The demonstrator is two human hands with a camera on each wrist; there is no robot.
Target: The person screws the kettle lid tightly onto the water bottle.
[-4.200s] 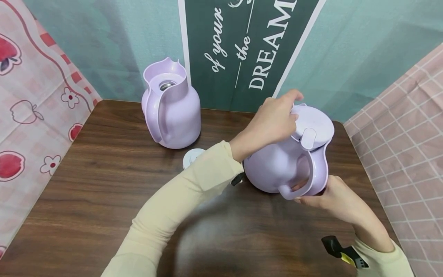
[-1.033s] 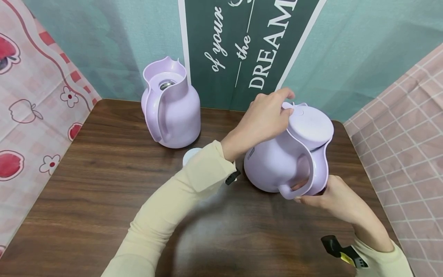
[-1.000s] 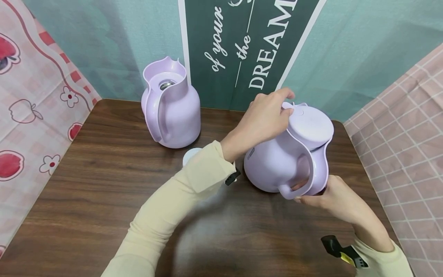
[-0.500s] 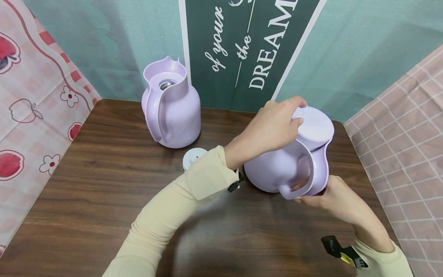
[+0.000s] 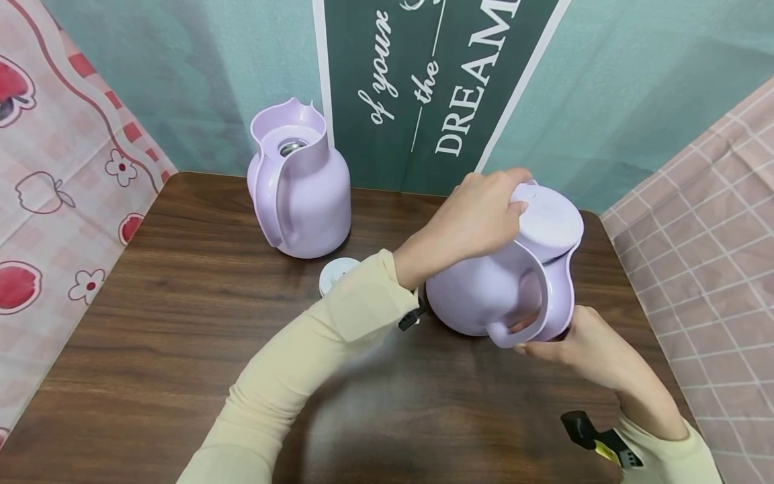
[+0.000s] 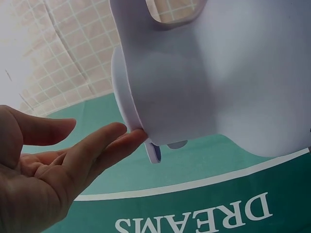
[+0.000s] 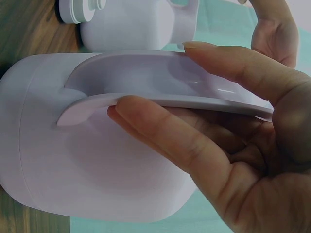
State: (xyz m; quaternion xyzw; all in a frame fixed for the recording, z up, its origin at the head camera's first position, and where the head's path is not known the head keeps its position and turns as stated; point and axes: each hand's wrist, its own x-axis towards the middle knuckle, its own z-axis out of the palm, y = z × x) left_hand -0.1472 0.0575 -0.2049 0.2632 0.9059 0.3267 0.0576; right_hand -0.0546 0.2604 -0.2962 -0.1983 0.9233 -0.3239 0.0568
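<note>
A lilac thermos jug [image 5: 471, 299] stands at the right of the table, its round lid [image 5: 549, 222] on top. My right hand [image 5: 589, 349] holds its handle [image 5: 547, 296]; in the right wrist view the fingers curl around the handle [image 7: 160, 60]. At the lid's far left rim is my left hand [image 5: 474, 218]. The left wrist view has its fingertips touching the edge of the lid [image 6: 121, 92], with the thumb standing off. Below that edge a small tab [image 6: 154, 153] sticks out. Part of the lid is hidden behind the left hand in the head view.
Another lilac jug [image 5: 311, 202] stands lidless at the back left, metal showing in its mouth. A white round stopper [image 5: 335, 270] lies beside it, partly behind the left sleeve. Green cloth [image 5: 605, 101] hangs behind the wooden table [image 5: 181, 336].
The lid has turned: its tab pointed toward the handle 4.2 seconds ago and sits elsewhere now. My left hand shifted left, then came back right onto the lid. My right hand stayed put.
</note>
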